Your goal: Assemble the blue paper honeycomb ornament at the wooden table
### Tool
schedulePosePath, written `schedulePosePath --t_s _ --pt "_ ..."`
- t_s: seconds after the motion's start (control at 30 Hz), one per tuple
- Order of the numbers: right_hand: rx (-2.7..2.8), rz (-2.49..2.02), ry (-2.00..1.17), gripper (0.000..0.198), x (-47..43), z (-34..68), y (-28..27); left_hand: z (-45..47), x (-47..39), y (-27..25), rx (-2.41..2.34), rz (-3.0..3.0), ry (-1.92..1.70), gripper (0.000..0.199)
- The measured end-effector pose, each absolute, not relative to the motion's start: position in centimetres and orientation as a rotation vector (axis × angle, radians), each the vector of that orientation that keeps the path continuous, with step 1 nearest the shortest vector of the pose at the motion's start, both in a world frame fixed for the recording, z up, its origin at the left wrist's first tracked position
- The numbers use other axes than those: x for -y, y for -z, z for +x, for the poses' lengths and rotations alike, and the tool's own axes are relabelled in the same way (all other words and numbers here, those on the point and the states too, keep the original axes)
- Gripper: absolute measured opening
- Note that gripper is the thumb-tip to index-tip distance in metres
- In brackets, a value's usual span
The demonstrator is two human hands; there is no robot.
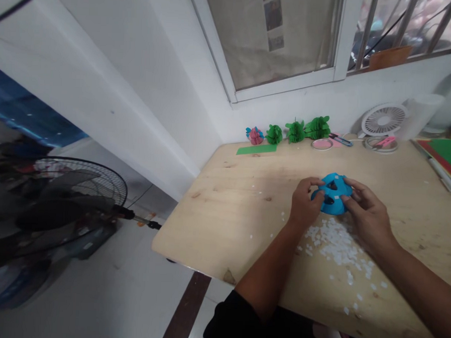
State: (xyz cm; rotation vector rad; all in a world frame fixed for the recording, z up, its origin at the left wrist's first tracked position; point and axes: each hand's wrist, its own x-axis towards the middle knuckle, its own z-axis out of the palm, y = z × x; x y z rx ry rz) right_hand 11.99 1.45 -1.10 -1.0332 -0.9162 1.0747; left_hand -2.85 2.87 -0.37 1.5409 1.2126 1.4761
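Note:
A blue paper piece (334,206) with cut-out openings and small white squares on it is held up between my two hands. My left hand (306,202) pinches its left edge, thumb in front and fingers behind. On the other side my right hand (369,212) grips the right edge with thumb and fingers. Below the paper, a loose spread of small white paper squares (336,243) lies on the wooden table (224,204).
Folded paper figures stand along the wall, a pink and blue one (255,135) and several green ones (296,132). A green strip (256,149), a utility knife (341,139), a small white fan (384,119) and coloured sheets (448,154) lie or stand nearby. Left, a floor fan (67,202).

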Motion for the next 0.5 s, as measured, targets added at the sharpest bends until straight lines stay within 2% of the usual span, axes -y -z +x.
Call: schedulePosePath --t_s 0.17,0.33,0.5 --pt "0.952 -1.021 -1.119 0.046 -1.29 12.00 0.86 -2.45 -3.11 0.47 -1.040 1.221 -1.445 0.018" --pt "0.971 -1.007 -1.178 0.048 -0.95 11.92 0.36 -2.49 -3.00 0.12 -0.931 1.073 -1.490 0.028" --pt "0.990 -0.990 -1.245 0.051 -0.83 11.92 0.19 -2.60 -2.71 -0.40 -0.899 1.040 -1.471 0.021"
